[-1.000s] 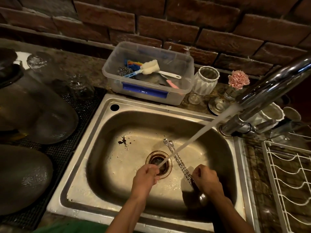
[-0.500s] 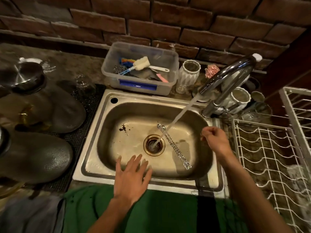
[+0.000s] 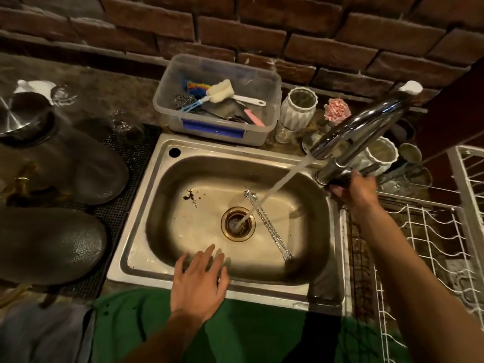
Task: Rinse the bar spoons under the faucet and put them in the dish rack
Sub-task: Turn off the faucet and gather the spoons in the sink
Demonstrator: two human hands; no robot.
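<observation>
Twisted metal bar spoons [image 3: 269,226] lie side by side in the steel sink [image 3: 146,260], slanting from behind the drain [image 3: 237,224] toward the front right. Water streams from the chrome faucet [image 3: 358,129] into the drain. My right hand [image 3: 356,191] reaches up to the faucet's base and its fingers curl round the handle there. Spread flat with straight fingers, my left hand [image 3: 199,281] hovers over the sink's front rim and holds nothing. The white wire dish rack [image 3: 429,231] stands to the right of the sink.
A clear plastic tub [image 3: 267,100] with brushes and scourers sits behind the sink. White ribbed cups [image 3: 297,108] and a pink flower [image 3: 336,110] stand near the faucet. Dark upturned bowls [image 3: 49,244] and glassware rest on a black mat at the left.
Both hands have let go of the spoons and left the basin. My right hand rose to the faucet handle; my left hand drew back to the front rim. The view pulled back.
</observation>
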